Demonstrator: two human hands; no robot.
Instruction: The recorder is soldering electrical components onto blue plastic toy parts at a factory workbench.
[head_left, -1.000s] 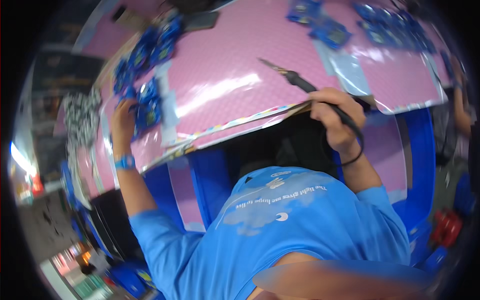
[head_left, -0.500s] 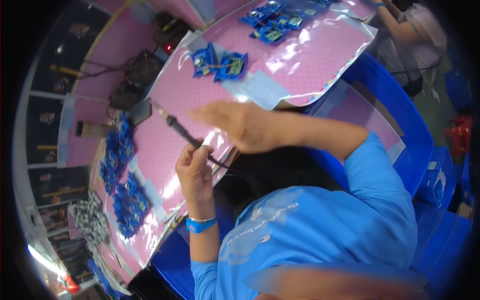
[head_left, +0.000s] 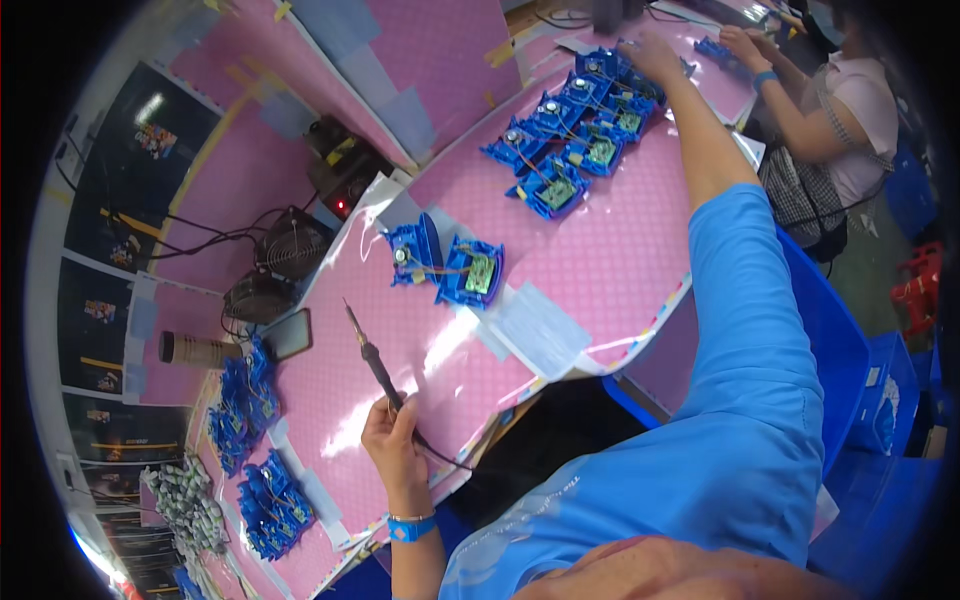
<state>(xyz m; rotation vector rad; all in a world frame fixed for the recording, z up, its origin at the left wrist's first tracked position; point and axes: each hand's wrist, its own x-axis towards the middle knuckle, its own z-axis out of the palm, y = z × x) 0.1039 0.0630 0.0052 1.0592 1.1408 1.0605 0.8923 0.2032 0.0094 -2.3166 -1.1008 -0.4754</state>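
My left hand grips a soldering iron by its dark handle, the bare tip pointing up and away over the pink table. A cable trails from the handle's lower end. Beyond the tip lies an opened blue plastic housing with a green circuit board and wires, joined to a blue half with a round metal part. My right hand is stretched to the far right, at the far end of a row of similar blue housings. Its fingers are small and blurred; whether they hold anything is unclear.
Small fans and a box with a red light stand at the back left. More blue housings and a pile of grey parts lie on the left. A co-worker works at the far right, near a blue bin.
My right hand has swung from beside the soldering iron out to the far right housings. My left hand still holds the iron. The view has shifted, showing more of the far table.
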